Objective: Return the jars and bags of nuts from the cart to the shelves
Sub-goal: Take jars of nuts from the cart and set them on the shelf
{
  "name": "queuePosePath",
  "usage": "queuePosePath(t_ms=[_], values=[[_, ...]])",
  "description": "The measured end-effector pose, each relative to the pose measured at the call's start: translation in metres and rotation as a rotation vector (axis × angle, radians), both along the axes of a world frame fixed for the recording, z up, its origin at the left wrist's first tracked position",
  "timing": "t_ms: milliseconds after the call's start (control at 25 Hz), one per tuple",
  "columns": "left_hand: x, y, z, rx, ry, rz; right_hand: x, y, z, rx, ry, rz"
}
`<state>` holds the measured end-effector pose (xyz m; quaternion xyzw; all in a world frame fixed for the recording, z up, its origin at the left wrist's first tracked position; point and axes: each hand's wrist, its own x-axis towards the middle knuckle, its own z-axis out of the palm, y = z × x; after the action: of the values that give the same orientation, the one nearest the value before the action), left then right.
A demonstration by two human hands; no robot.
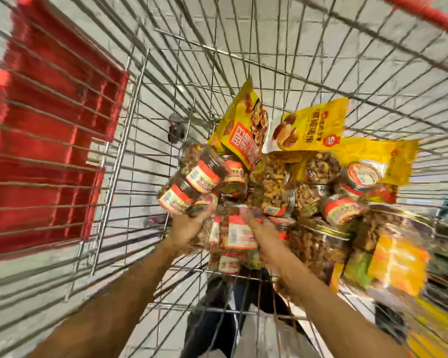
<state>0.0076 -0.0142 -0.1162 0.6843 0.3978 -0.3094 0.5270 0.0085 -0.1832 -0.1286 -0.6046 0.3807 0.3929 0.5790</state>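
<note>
Pale floor (23, 270) is seen through the wire cart (119, 156), viewed from above; heavy motion blur throughout. Nearest, both bare forearms are reached down over the cart's near edge. The left hand (188, 228) is placed against the underside of a jar stack (199, 174) at the left of the pile; whether its fingers are clamped or just resting cannot be told through the blur. The right hand (258, 229) is curled round a labelled jar (239, 235), which is held between the two hands, probably so it can be lifted clear without the neighbours being toppled. Just right of it a large jar (321, 244) is lying on its side.

Beyond the hands, more nut jars (342, 210) are heaped loosely, tilted and touching, evidently dumped rather than stacked. At the far end, yellow bags (311, 125) are propped on top of the jars and leaned on the mesh; being light, they have been left uppermost. A red panel (49, 125) is seen on the cart's left wall. No shelves are in view, so all task items are judged to be in the cart, and the step in hand is judged to be a pick-up.
</note>
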Motion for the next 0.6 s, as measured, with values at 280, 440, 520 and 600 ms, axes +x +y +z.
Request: queuePosePath(t_ms=[280, 440, 520, 600], values=[[0.032, 0.002, 0.152, -0.731, -0.035, 0.019, -0.008, -0.053, 0.177, 0.470, -0.295, -0.372], [0.007, -0.026, 0.221, -1.110, -0.129, -0.203, -0.077, -0.064, 0.246, 0.579, -0.575, -0.717], [-0.022, -0.055, 0.241, -1.193, -0.148, -0.316, -0.129, -0.072, 0.267, 0.546, -0.722, -0.837], [-0.054, -0.092, 0.263, -1.154, -0.165, -0.411, -0.185, -0.084, 0.281, 0.461, -0.852, -0.931]])
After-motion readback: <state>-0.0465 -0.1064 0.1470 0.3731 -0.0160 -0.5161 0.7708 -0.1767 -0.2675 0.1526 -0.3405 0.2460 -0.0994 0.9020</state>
